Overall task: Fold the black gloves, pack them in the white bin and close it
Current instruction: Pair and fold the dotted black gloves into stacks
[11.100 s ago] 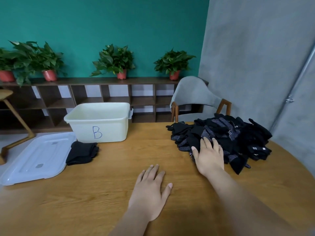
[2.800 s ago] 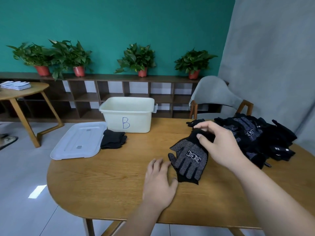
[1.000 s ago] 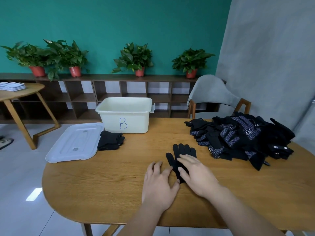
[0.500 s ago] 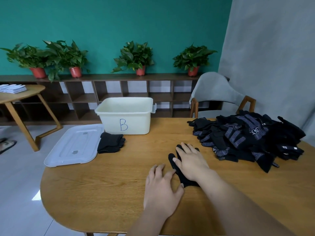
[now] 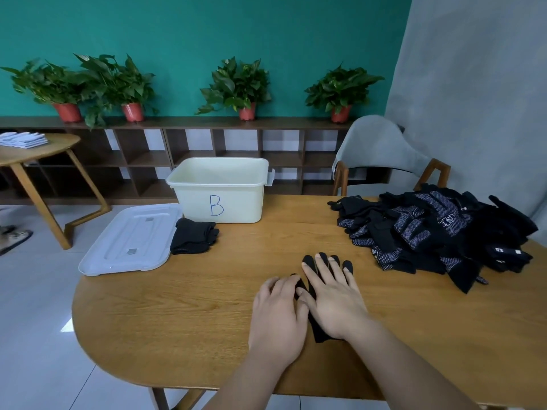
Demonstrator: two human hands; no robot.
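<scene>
Head view: I see the table point(image 5: 177, 306) spread out under my right hand point(image 5: 334, 300) and left hand point(image 5: 278, 315), which lie side by side near its front edge. The pile point(image 5: 438, 232) of loose black gloves sits ahead and to the right of the right hand, near it but apart. The bin point(image 5: 219, 199), white, open and marked B, stands well ahead and to the left of both hands. Its lid point(image 5: 130, 241) lies flat farther left, off the left hand's far side, overhanging the table edge. The right hand is flat, palm down, fingers straight and spread, pressing on one glove point(image 5: 321, 332) and gripping nothing. The left hand lies palm down on the wood just beside it, fingers relaxed, their tips at the glove's left edge; I cannot tell whether they touch it. A folded bundle point(image 5: 192, 239) of gloves rests ahead and left of the left hand, between lid and bin, touching the lid's edge. The glove lies flat beneath the right hand, its fingertips poking out beyond mine and its cuff showing by my wrist.
</scene>
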